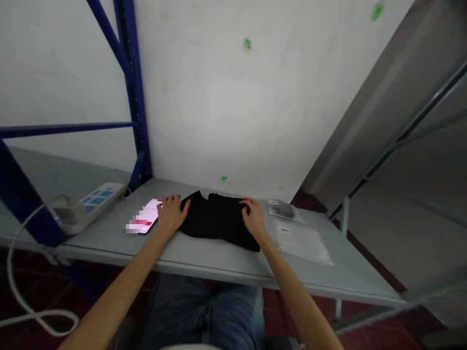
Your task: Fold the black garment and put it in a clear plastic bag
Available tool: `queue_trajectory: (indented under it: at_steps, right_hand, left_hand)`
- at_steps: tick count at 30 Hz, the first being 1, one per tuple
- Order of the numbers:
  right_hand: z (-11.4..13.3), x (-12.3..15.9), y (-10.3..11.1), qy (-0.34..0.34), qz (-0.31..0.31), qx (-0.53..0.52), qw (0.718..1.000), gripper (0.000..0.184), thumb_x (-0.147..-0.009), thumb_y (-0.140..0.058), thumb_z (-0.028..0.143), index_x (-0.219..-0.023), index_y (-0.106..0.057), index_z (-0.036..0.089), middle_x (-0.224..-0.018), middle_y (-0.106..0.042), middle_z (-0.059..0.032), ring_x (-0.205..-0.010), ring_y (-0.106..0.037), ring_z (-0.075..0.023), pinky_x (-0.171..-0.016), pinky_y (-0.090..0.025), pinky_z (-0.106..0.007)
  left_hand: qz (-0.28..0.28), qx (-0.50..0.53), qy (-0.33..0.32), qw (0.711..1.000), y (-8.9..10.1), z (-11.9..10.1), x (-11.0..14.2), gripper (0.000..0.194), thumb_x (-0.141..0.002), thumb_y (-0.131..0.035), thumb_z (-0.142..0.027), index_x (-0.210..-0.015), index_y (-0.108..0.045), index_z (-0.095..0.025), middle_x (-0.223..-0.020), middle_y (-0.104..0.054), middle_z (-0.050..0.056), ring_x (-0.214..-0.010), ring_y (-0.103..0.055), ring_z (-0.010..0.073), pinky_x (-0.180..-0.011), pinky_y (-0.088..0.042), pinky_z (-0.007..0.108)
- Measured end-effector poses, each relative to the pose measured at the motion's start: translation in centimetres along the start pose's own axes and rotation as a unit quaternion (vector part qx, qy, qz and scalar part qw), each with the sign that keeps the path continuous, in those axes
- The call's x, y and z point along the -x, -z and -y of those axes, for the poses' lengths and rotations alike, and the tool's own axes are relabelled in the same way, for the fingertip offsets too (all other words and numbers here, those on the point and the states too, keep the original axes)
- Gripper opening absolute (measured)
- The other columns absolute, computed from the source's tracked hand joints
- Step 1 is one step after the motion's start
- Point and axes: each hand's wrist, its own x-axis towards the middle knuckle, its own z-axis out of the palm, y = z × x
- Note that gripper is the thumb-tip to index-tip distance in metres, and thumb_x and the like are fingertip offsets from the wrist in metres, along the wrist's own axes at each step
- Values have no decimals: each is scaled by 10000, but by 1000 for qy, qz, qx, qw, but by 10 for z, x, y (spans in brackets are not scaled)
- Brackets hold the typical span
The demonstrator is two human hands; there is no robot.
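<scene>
2 bare hands press flat, fingers spread, on a soft folded black garment (219,219): left hand (170,213) at one edge, right hand (253,218) opposite, on a smooth grey table (204,255).

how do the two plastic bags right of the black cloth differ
The far plastic bag holds something dark grey, while the near plastic bag looks see-through with nothing dark inside. The far bag appears smaller and lies close to the wall; the near bag appears larger and lies toward the table edge. Both lie flat, carry a small white label, and sit just beyond the right hand.
</scene>
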Motion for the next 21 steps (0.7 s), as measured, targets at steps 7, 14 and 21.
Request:
queue_trajectory:
  at_steps: [7, 14, 21]
  right_hand:
    - [-7, 10, 9, -13, -21, -4, 1000, 328, -906, -469, 157, -1066, -747, 228, -1259, -699, -94, -1183, -640, -241, -1098, -479, -439]
    - [-17, 26, -6, -19, 0, 15, 1000, 315, -911, -478, 160, -1076, -737, 229, -1274, -686, -94, -1176, -639, -244, -1083, -491, -444]
    - [-22, 29, -13, -28, 47, 58, 997, 331, -900, -504, 144, -1129, -723, 239, -1279, -668, -94, -1192, -617, -257, -1076, -475, -455]
  left_hand:
    - [-19, -16, -20, 999, -2, -1, 3, 557, -1031, -363, -565, -1238, -630, -122, -1225, -667, 218, -1207, -546, 401, -962, -444, 529]
    - [-14, -10, -20, 1000, -3, 1, 4, 558, -1024, -371, -569, -1232, -631, -122, -1187, -682, 218, -1184, -559, 405, -969, -430, 534]
    - [-16, 49, -70, 996, 5, -21, -12, 362, -1025, -408, -433, -1157, -633, -182, -1141, -697, 157, -1157, -582, 365, -1009, -408, 502]
